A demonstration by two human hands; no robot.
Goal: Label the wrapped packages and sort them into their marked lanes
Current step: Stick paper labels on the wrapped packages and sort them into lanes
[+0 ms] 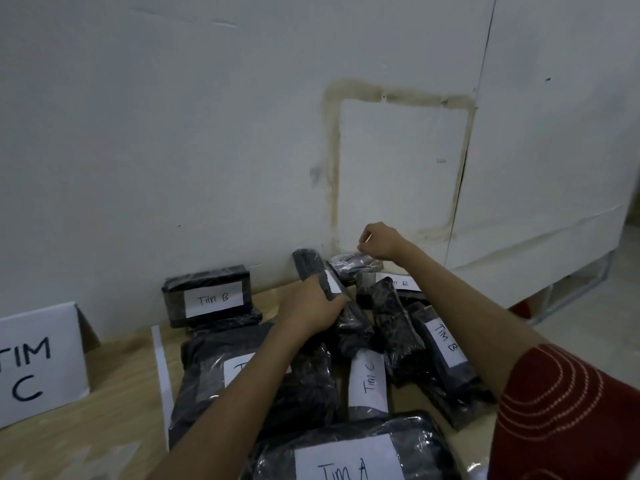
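Several black plastic-wrapped packages with white paper labels lie in a pile on the wooden table. My left hand grips a long narrow package that leans up against the wall and carries a white label. My right hand hovers over a small wrapped package at the wall, its fingers pinched together on something small that I cannot make out. A boxy package marked "Tim B" stands to the left. Others read "Tim C", "Tim B" and "Tim A".
A folded white lane sign reading "TIM C" stands at the table's left. A white paper strip lies on the table between the sign and the pile. The white wall rises right behind the packages.
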